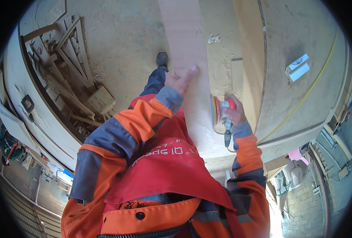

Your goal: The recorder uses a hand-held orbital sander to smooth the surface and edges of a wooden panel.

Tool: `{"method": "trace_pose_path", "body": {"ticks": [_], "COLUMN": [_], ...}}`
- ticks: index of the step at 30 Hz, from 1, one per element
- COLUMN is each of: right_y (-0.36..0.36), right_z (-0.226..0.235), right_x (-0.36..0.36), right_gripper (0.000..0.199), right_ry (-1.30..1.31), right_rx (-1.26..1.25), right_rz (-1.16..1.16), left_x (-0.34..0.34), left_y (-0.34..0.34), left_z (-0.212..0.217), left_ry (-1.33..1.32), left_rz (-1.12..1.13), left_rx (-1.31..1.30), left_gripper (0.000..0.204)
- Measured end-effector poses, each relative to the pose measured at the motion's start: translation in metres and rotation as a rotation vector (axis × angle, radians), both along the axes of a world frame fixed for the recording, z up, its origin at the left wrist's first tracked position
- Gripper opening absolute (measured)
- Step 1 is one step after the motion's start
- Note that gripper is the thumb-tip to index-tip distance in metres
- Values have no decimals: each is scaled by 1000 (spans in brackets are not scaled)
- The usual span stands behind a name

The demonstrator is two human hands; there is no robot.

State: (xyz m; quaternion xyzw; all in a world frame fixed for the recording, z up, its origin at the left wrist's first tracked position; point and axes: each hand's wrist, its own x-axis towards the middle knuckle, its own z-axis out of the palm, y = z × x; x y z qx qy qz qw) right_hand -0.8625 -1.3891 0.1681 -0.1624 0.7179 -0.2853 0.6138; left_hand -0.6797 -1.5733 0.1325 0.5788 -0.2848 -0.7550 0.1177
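Note:
A long pale pinkish board (186,35) runs away from my body. My left hand (180,82) grips its left edge, thumb stretched across the top face and the other fingers mostly hidden. In my right hand (235,112) is an air-powered disc sander (224,110) with a red top, my fingers wrapped round its body. The sander is tilted so its round pad (215,110) faces left, by the board's right edge. Whether the pad touches that edge I cannot tell. A hose fitting (227,137) points back toward me from the sander.
A yellow hose (303,101) crosses the worktop (291,115) at right, where a small white box (297,68) lies. A wooden plank (252,51) lies between. Wood offcuts (70,75) fill a bin at left, with a cardboard box (101,100). Crumpled scrap (214,38) lies ahead.

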Motion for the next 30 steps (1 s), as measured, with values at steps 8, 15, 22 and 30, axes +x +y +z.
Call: {"method": "trace_pose_path", "body": {"ticks": [8, 15, 22, 30], "right_y": [-9, -56, -19, -9], "right_z": [-1, -6, -24, 8], "right_x": [-2, -19, -14, -5], "right_gripper": [36, 34, 37, 37], "right_ry": [-40, -109, 48, 22], "right_rx": [51, -13, -188, 42], "right_rz": [-4, -63, 55, 14], "left_x": [-1, -3, 2, -30], "left_y": [1, -2, -21, -145], "left_z": [-6, -3, -5, -8], "left_ry": [90, 168, 188, 212], "left_rz": [91, 153, 125, 93], "left_rx": [-77, -12, 9, -183], "left_gripper": [27, 31, 36, 36]}}
